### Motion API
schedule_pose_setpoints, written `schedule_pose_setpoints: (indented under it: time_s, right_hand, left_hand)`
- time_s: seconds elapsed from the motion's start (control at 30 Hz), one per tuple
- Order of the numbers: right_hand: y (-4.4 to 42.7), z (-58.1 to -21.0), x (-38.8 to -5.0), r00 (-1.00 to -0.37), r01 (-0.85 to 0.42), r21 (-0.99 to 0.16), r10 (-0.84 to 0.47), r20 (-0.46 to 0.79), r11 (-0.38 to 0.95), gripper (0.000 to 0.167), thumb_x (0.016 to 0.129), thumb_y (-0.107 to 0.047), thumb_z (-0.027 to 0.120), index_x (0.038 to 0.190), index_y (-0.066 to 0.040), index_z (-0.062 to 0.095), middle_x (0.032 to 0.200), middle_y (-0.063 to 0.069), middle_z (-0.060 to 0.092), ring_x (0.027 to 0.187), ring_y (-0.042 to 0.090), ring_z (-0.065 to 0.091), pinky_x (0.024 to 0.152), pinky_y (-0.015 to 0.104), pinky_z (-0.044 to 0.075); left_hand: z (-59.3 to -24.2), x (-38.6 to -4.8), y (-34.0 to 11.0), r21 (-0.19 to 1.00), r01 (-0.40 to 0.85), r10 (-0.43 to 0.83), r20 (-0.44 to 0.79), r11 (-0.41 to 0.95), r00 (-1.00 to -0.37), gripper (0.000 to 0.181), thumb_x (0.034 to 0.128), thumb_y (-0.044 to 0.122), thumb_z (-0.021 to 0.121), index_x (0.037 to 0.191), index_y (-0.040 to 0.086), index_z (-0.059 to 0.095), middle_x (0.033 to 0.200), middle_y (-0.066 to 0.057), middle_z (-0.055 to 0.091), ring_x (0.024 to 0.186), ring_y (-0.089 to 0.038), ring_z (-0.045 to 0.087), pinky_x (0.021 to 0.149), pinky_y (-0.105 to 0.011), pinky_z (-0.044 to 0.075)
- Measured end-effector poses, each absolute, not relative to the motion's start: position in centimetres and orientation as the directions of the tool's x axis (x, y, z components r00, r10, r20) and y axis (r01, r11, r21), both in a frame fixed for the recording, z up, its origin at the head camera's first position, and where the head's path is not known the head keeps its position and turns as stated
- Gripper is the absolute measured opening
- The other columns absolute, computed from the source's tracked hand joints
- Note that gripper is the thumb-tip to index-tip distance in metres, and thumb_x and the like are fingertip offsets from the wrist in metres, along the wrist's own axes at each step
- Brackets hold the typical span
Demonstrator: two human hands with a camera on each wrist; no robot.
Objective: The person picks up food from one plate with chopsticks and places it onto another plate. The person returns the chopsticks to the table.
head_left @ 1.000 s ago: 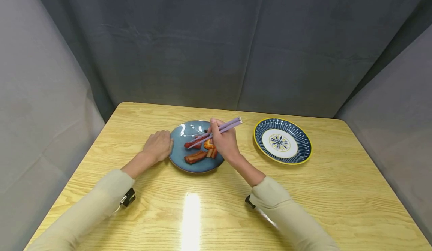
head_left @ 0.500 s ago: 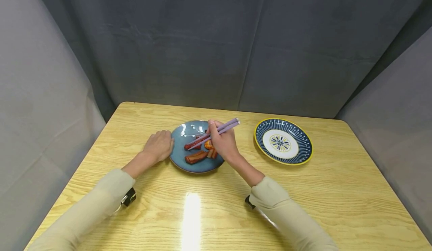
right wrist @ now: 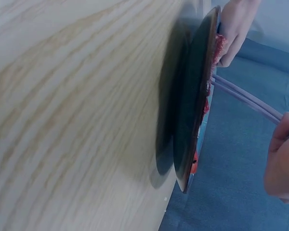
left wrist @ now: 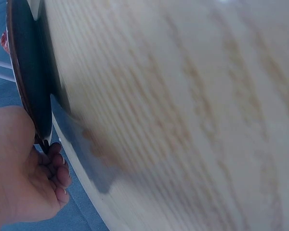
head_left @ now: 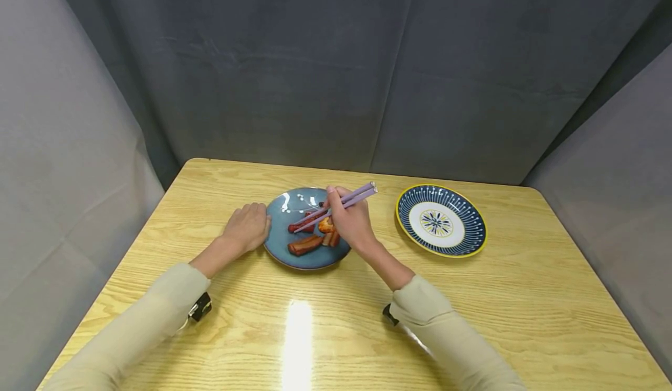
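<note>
My left hand (head_left: 245, 226) grips the left rim of a blue plate (head_left: 277, 239); in the left wrist view the fingers curl under its edge, with the thumb side above. Lilac chopsticks (head_left: 358, 195) are held in my right hand (head_left: 352, 223), slanting down to the left. Their tips lie at a dark red food piece (head_left: 291, 228) on the plate; whether they pinch it is unclear. Nearer me on the plate sits a brown, rib-like strip (head_left: 304, 245). An orange piece (head_left: 325, 225) and a striped, bacon-like piece (head_left: 331, 239) lie beside the right hand, partly hidden.
A round patterned plate (head_left: 417, 222), white in the middle with a navy band and yellow rim, stands to the right on the wooden table (head_left: 346, 332). Dark cloth (head_left: 273, 87) hangs behind the table, with paler cloth at both sides.
The chopsticks and right hand shift only slightly, first left, then back right; the red piece moves a little rightward. The left hand stays on the rim.
</note>
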State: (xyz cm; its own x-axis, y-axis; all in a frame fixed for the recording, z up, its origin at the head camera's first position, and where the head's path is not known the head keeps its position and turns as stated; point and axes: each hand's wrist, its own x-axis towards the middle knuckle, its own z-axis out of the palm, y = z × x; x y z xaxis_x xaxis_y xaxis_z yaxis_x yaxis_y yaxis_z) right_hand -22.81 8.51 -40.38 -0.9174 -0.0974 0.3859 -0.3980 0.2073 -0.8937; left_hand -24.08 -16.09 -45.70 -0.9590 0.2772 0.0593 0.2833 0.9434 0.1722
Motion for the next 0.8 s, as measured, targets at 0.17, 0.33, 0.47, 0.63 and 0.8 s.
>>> schedule_pose_setpoints:
  time_s: [0.17,0.33,0.47,0.63,0.8]
  right_hand:
    - [8.9,-39.7,-22.7,-0.915,-0.404,-0.891,-0.079,0.396,0.207,0.041,0.104,-0.025,0.053,0.076,0.002,0.064,0.055,0.014,0.054,0.045,0.025,0.054,0.039,0.024,0.04]
    - [9.3,-39.1,-22.7,-0.907,-0.419,-0.883,-0.066,0.415,0.209,0.043,0.105,-0.026,0.053,0.074,0.002,0.063,0.051,0.005,0.054,0.042,0.016,0.052,0.037,0.025,0.037]
    - [9.9,-38.9,-22.8,-0.898,-0.436,-0.874,-0.046,0.437,0.213,0.043,0.105,-0.023,0.053,0.073,0.004,0.063,0.05,0.003,0.053,0.043,0.023,0.053,0.037,0.024,0.034]
    - [10.9,-38.1,-22.5,-0.894,-0.439,-0.868,-0.014,0.448,0.233,0.041,0.105,-0.015,0.051,0.073,0.009,0.061,0.052,0.02,0.053,0.043,0.033,0.051,0.037,0.02,0.032]
    - [12.0,-36.0,-21.0,-0.877,-0.462,-0.846,0.002,0.48,0.264,0.038,0.104,-0.008,0.05,0.074,0.013,0.059,0.054,0.02,0.053,0.044,0.016,0.05,0.041,0.017,0.035]
  left_hand:
    - [-45.6,-24.0,-16.1,0.186,0.278,0.272,0.056,0.942,-0.961,0.026,0.1045,0.019,0.043,0.09,0.0,0.052,0.079,-0.01,0.048,0.076,-0.029,0.051,0.07,-0.044,0.044]
    - [-45.5,-24.0,-16.0,0.184,0.282,0.277,0.052,0.942,-0.96,0.026,0.1045,0.019,0.043,0.089,0.0,0.052,0.078,-0.01,0.048,0.075,-0.028,0.051,0.069,-0.043,0.043]
    - [-45.4,-23.9,-16.0,0.183,0.284,0.278,0.055,0.941,-0.959,0.026,0.1043,0.019,0.043,0.088,0.001,0.052,0.077,-0.01,0.048,0.075,-0.028,0.051,0.068,-0.043,0.043]
    - [-45.4,-23.9,-16.1,0.192,0.28,0.277,0.047,0.94,-0.96,0.026,0.1045,0.019,0.042,0.088,0.001,0.052,0.078,-0.01,0.048,0.076,-0.029,0.051,0.068,-0.043,0.043]
    - [-45.4,-23.8,-16.1,0.193,0.278,0.274,0.048,0.941,-0.961,0.027,0.1046,0.019,0.041,0.089,0.0,0.052,0.079,-0.011,0.048,0.078,-0.03,0.052,0.07,-0.044,0.044]
